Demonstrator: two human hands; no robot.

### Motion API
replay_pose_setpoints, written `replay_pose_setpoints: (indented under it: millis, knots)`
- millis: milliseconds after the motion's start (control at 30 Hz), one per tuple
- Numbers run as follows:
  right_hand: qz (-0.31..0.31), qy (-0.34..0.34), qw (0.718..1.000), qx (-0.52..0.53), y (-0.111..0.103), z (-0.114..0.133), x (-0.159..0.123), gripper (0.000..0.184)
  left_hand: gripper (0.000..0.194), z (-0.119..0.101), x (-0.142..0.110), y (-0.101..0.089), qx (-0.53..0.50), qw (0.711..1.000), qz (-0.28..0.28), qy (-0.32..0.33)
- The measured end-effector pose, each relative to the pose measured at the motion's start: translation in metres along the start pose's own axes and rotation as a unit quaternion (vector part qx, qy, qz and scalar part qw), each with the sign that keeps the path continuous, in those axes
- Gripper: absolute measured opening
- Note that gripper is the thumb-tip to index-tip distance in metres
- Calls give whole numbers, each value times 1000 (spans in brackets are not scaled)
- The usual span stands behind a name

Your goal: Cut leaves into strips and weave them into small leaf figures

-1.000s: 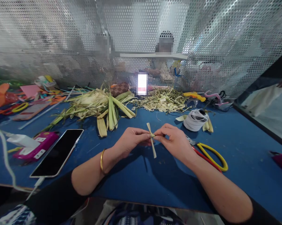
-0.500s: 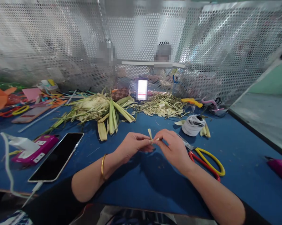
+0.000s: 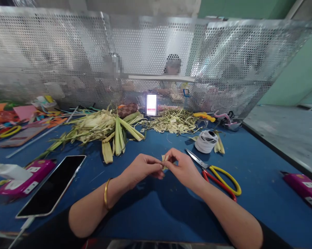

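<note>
A small pale strip of husk (image 3: 163, 158) is pinched between my two hands above the blue table. My left hand (image 3: 143, 169), with a gold bangle at the wrist, closes thumb and forefinger on one side of it. From the other side the thumb and fingertips of my right hand (image 3: 184, 168) press on the strip, hiding part of it. Scissors (image 3: 204, 165) with one red and one yellow handle lie partly open beside my right hand. Behind them stands a roll of white cord (image 3: 205, 142).
Husk leaves (image 3: 97, 126) are piled at the back left, with shredded strips (image 3: 174, 121) right of them. A charging phone (image 3: 53, 186) and purple power strip (image 3: 28, 178) lie left. Another purple device (image 3: 305, 188) is right. A perforated screen (image 3: 145, 41) stands behind; people sit beyond it.
The strip's upright end has come down against my right fingers, which now curl over it. My hands stay together. The whole view has shifted slightly, showing more above the screen.
</note>
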State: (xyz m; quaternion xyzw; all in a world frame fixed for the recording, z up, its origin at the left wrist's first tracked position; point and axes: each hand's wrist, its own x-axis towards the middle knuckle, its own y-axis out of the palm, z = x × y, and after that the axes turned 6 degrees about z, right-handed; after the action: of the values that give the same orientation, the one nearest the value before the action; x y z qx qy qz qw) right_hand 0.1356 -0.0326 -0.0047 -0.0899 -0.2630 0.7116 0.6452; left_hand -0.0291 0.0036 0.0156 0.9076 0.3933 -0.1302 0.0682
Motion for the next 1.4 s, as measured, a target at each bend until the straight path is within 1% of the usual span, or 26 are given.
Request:
replay_pose_setpoints:
  millis: [67,100,200,267,333,400,433,533,633,833,1033,1167,1267,1400]
  knots:
    - [7,-5,1000,12,0,0,0,15,20,2,1,0,-3,1000,5,-3]
    - [11,-12,1000,-1,-1,0,0,18,19,3,1,-1,-3,1000,7,-5]
    - [9,-65,993,-99,-1,2,-2,12,15,6,3,-2,23,1000,0,8]
    - [-16,-98,985,-144,1,4,-3,13,14,6,4,-3,56,997,-32,42]
    - [-51,-105,983,-145,3,4,-3,12,14,7,5,-2,61,992,-67,84]
    - [-85,-98,983,-128,6,2,-3,12,19,7,6,0,28,991,-80,102]
    - [-102,-92,983,-119,7,1,-3,12,23,8,6,1,4,992,-76,104]
    - [-145,-62,984,-84,8,-4,-1,11,31,10,7,6,-90,989,-46,110]
    - [-160,-39,986,-31,8,-7,0,10,32,13,8,10,-144,981,-25,131]
    - [-170,-10,985,16,12,-2,1,8,31,16,10,16,-150,975,-58,156]
    - [-182,16,981,63,15,4,1,5,32,19,11,17,-168,973,-82,139]
    - [-165,37,980,110,16,5,2,6,28,18,11,18,-174,971,-89,139]
    - [-149,51,976,153,18,2,2,8,25,16,11,18,-160,973,-89,137]
    - [-161,72,971,164,20,-1,2,10,27,18,12,17,-142,979,-87,120]
